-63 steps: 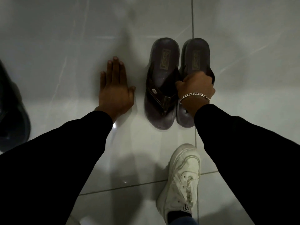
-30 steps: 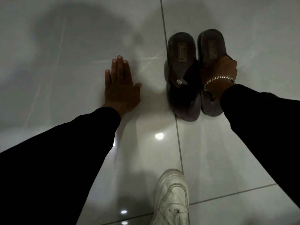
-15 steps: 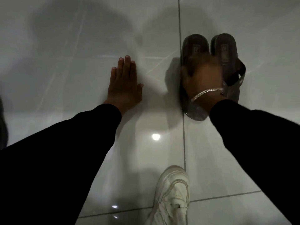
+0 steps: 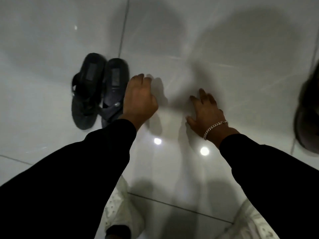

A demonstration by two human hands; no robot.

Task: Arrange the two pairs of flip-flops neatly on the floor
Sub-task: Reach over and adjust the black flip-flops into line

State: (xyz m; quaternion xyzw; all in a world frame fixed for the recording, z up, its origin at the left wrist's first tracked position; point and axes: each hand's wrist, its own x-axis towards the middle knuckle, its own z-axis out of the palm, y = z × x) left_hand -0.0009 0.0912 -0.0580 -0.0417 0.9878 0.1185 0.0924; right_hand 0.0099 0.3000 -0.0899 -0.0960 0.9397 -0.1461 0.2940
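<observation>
A dark pair of flip-flops point(image 4: 96, 90) lies side by side on the white tiled floor at the left, toes toward me. My left hand point(image 4: 139, 99) hovers just right of that pair with its fingers curled under, holding nothing. My right hand point(image 4: 205, 107), with a chain bracelet on the wrist, is spread over bare floor in the middle and holds nothing. A brown flip-flop point(image 4: 309, 118) shows only partly at the right edge, blurred.
My white sneakers point(image 4: 120, 214) point(image 4: 255, 219) stand on the floor at the bottom. Tile seams run up the left of centre and across below my arms. Ceiling light reflections glint on the floor point(image 4: 172, 66) between my hands.
My right hand has let go of the brown flip-flops, which now sit at the right edge. The dark pair has come into view on the left. My left hand has lifted off the floor and curled.
</observation>
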